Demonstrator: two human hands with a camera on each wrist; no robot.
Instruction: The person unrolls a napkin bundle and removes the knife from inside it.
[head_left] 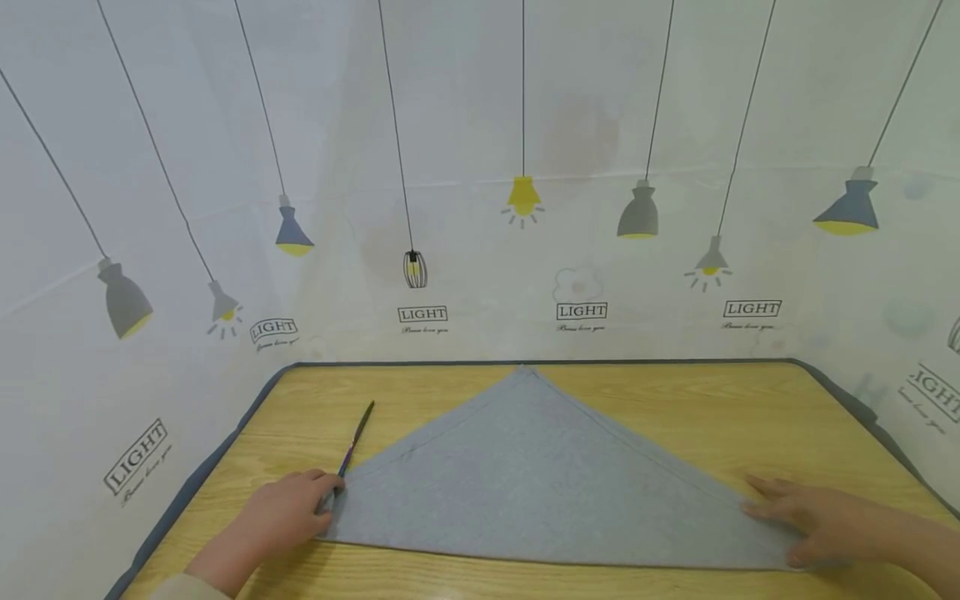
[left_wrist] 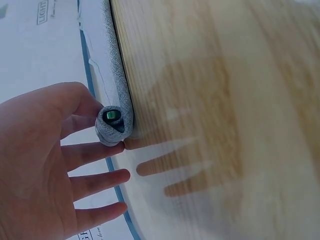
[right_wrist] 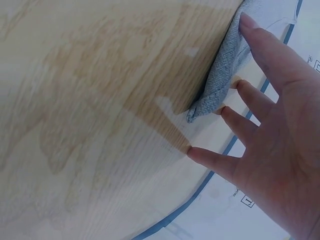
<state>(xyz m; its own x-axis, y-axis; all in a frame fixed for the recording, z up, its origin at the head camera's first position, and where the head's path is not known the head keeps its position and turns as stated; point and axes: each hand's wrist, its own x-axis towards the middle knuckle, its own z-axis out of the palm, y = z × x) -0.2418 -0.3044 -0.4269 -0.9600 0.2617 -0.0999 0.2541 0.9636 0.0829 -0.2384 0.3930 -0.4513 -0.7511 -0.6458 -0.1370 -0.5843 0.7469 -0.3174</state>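
Observation:
A grey cloth [head_left: 540, 475] lies folded in a triangle, its point at the table's far edge and its long side towards me. At its left corner my left hand [head_left: 288, 512] pinches the cloth, which curls round the end of a slim dark stick-like thing [head_left: 360, 435] with a tapered tip. In the left wrist view, the green end [left_wrist: 111, 115] of that thing shows inside the curled cloth [left_wrist: 125, 107]; the other fingers of the left hand are spread. My right hand [head_left: 821, 517] rests on the cloth's right corner, fingers extended and thumb at the near edge.
The wooden table [head_left: 300, 442] has a dark blue border [head_left: 225, 446] along its sides and back. White sheeting [head_left: 480, 225] with printed lamps encloses it on the left, right and far side.

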